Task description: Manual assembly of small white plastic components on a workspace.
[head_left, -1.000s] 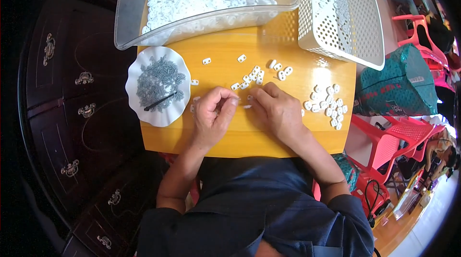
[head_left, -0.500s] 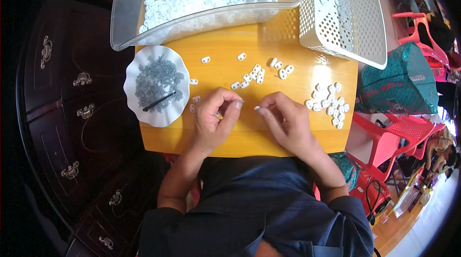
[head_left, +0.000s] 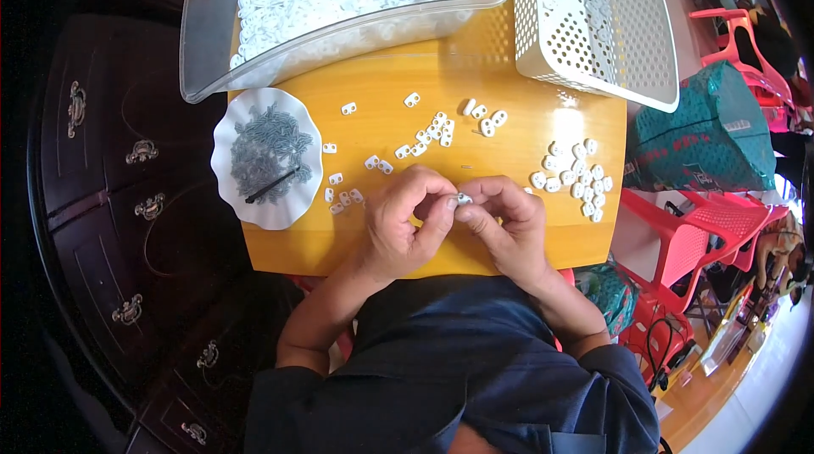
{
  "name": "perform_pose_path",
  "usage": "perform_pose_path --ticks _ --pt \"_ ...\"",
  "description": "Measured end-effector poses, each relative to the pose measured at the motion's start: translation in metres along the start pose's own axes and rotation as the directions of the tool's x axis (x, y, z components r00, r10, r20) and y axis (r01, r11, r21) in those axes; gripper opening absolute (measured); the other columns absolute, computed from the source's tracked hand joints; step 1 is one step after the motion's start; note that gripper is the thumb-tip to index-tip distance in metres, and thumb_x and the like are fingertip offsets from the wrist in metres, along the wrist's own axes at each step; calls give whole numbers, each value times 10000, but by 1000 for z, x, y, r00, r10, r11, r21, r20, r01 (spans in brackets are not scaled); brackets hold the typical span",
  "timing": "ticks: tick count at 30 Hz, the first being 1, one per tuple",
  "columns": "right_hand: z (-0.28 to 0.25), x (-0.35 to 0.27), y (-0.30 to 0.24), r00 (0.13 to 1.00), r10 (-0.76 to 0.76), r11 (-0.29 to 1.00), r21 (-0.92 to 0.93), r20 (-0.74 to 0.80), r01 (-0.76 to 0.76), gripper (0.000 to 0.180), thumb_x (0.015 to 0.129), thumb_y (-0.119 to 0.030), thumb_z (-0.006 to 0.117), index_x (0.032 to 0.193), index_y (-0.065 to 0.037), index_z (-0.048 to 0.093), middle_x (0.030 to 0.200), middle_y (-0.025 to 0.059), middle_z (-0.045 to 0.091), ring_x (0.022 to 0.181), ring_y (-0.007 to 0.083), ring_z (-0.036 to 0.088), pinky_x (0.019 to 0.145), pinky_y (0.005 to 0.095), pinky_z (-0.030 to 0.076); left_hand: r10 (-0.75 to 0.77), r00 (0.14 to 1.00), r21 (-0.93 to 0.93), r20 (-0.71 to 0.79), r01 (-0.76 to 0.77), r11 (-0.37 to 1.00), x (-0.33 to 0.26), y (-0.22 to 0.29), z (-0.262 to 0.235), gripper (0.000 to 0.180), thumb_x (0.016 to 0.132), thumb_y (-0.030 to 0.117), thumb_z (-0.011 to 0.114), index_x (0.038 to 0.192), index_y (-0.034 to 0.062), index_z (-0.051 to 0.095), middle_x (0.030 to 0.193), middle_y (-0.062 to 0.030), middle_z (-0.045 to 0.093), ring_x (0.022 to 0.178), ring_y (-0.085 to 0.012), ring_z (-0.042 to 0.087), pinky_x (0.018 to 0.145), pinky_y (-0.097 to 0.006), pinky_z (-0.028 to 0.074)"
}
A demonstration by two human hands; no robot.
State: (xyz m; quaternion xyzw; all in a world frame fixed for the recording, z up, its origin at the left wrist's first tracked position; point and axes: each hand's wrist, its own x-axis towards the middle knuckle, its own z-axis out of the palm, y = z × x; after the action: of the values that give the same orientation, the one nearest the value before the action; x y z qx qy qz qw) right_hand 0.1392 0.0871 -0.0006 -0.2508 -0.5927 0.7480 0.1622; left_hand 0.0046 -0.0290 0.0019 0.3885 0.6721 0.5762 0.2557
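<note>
Close to the table's near edge, my left hand [head_left: 409,218] and my right hand [head_left: 506,227] meet with thumbs and forefingers pinched. Between their fingertips is a small white plastic piece [head_left: 461,199] with a dark spot on it; fingers cover most of it, and both hands grip it. A thin short pin [head_left: 466,167] lies on the table just beyond. White two-hole plates [head_left: 378,165] lie beside my left hand, and another cluster of two-hole plates [head_left: 437,128] sits farther off. Rounded white pieces [head_left: 580,178] are gathered to the right of my right hand.
A white scalloped dish [head_left: 222,161] on the left holds many small grey pieces [head_left: 270,144] and a black slender tool [head_left: 273,185]. Across the back stand a clear bin [head_left: 365,37] of white parts and a white perforated basket [head_left: 543,55]. Red chairs [head_left: 687,229] and a green bag [head_left: 704,136] are at right.
My hands, apart before, have come together at the white piece. The thin metal bit that was in my left fingertips no longer shows there. The view has shifted slightly.
</note>
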Motion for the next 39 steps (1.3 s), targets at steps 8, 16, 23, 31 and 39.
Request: perform_pose_path --ticks 8,16,23,31,39 --pt "-4 2 -2 985 -171 925 -344 -4 159 163 898 -58 763 1033 3 693 849 71 737 740 81 673 671 240 557 -113 993 -35 39 114 993 -2 -1 1 33 937 37 636 933 5 628 823 -45 637 685 -91 580 627 -244 471" --pt "-4 6 -4 946 -322 805 -516 31 291 189 863 -57 783 1029 -11 707 845 118 726 693 162 694 611 270 533 -317 942 -285 114 336 898 -4 -9 3 60 972 63 623 968 8 646 859 21 627 758 -31 549 673 -202 454" --pt "-3 7 -4 993 -105 944 -318 -44 86 124 967 -71 663 1073 -8 678 862 78 714 695 110 652 612 261 529 -221 974 -256 50 226 940 5 -3 5 29 951 34 641 948 10 657 790 18 656 657 -19 550 588 -198 438" --pt "-8 10 -3 980 198 964 183 -8 -194 139 1064 -164 544 1110 -39 584 907 7 628 754 48 561 681 203 479 -202 978 -61 55 205 977 6 -2 -1 37 957 41 641 945 9 656 805 7 651 687 -33 563 624 -207 458" --pt "-5 7 -3 985 167 980 114 -44 -161 132 1061 -174 554 1058 -44 571 827 -26 563 697 42 534 623 199 450 -176 983 -18 53 177 984 6 4 2 23 938 26 646 949 8 655 772 8 623 669 -46 564 621 -220 465"
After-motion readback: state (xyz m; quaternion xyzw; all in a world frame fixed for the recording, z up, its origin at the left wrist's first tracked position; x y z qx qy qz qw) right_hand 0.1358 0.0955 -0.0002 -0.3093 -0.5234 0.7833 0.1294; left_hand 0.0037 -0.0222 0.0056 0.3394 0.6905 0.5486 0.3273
